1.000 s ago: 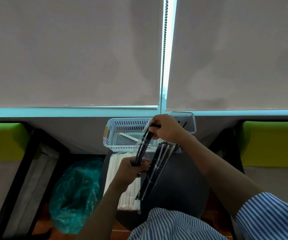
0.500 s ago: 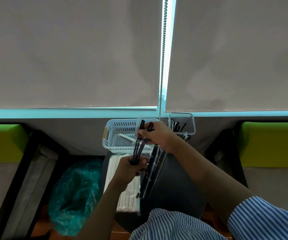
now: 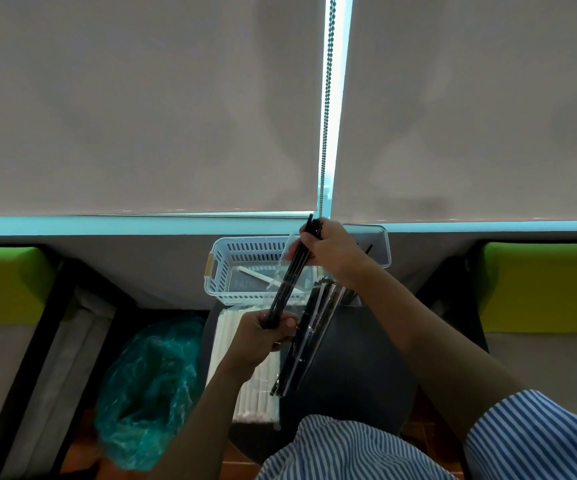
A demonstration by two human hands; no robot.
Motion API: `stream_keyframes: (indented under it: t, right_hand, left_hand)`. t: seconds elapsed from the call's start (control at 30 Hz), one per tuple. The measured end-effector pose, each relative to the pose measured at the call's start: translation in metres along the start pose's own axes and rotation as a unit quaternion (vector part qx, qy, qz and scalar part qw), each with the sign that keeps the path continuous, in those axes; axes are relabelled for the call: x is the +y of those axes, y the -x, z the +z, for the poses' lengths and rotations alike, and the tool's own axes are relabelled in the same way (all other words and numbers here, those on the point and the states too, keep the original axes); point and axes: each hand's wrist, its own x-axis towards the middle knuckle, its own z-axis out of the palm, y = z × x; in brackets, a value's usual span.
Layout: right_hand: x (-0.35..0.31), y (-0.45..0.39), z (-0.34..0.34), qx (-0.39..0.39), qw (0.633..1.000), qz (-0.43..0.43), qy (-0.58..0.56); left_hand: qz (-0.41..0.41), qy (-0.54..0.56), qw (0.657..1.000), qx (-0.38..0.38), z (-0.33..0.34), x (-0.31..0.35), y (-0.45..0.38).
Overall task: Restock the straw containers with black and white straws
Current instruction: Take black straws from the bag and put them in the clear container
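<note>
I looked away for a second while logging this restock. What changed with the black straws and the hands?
The right hand drew the bundle of thin black straws up and away, out of their clear wrapper, towards the clear plastic container. The left hand kept gripping the lower end. The white slotted basket and the pack of white straws stayed put.

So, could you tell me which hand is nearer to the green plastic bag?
Left. The left hand grips the black straws just right of the bag; the right hand is higher, over the baskets.
</note>
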Motion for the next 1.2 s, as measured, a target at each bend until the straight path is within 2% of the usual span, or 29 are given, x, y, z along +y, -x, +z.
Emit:
stream_keyframes:
  t: [0.2,0.37,0.53,0.63,0.9,1.2]
  right_hand:
    - [-0.023,-0.004,-0.031,0.088,0.992,-0.093,-0.018]
    - [-0.046,-0.004,-0.057,0.180,0.970,-0.161,-0.010]
    - [-0.056,-0.017,-0.088,0.342,0.920,-0.191,0.009]
    - [-0.052,-0.023,-0.100,0.393,0.895,-0.202,0.064]
    - [0.002,-0.036,-0.108,0.420,0.866,-0.201,0.181]
    - [0.053,-0.039,-0.110,0.359,0.890,-0.086,0.268]
  left_hand:
    - [-0.004,-0.016,1.000,0.003,-0.003,-0.006,-0.002]
    - [-0.013,-0.024,1.000,0.009,-0.003,-0.011,-0.002]
    - [-0.016,-0.020,1.000,0.018,-0.007,-0.014,-0.002]
    - [-0.019,-0.010,0.999,0.029,-0.008,-0.013,-0.002]
    - [-0.021,-0.011,0.999,0.037,-0.010,-0.014,-0.001]
    - [-0.013,-0.015,0.999,0.037,-0.012,-0.012,0.001]
